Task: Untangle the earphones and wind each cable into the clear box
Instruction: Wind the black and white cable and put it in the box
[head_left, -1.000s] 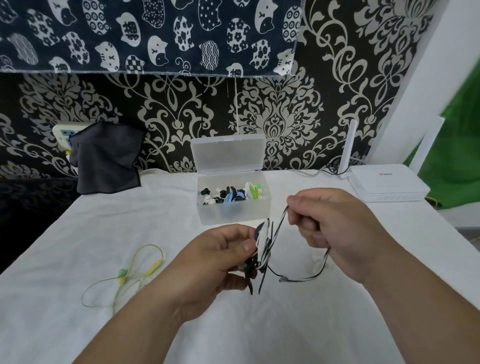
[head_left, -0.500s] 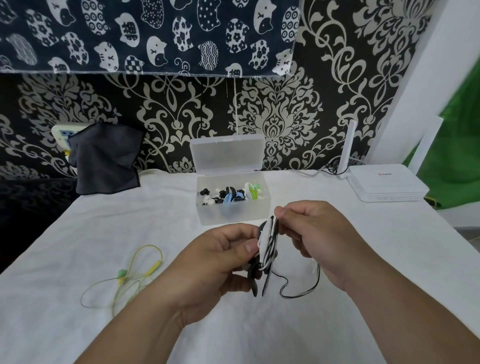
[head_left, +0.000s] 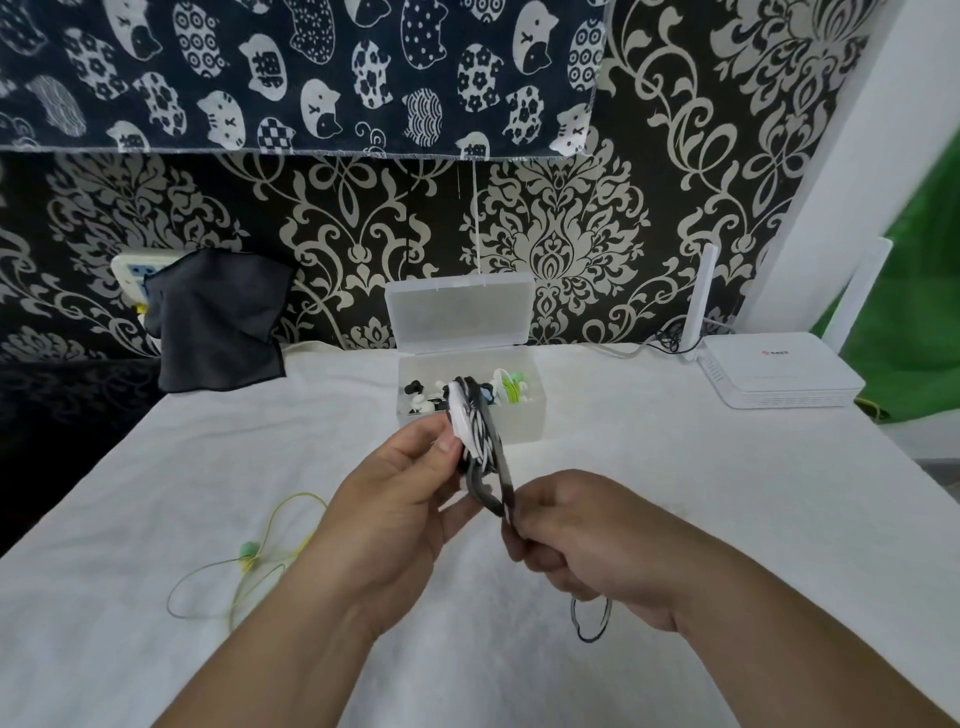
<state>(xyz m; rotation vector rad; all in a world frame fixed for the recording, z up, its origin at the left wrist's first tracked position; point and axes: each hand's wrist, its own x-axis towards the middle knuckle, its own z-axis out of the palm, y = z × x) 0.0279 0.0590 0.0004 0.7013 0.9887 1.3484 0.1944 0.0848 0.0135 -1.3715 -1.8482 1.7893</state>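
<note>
While left hand (head_left: 395, 499) pinches white winder (head_left: 460, 415) wrapped in striped cable (head_left: 480, 441), just in front of clear box (head_left: 524, 421), right hand (head_left: 587, 540) grips cable run below coil, fingers curled round it. Loose tail (head_left: 592, 623) hangs well in front of box, under right wrist.

Risks:
- slack between hands lets turns slip off winder
- hard pull twists cable or yanks coil from pinch
- tail snags on wrist

Yellow-green earphones (head_left: 249, 551) lie front-left of box on bench (head_left: 675, 467), not yet wound.
</note>
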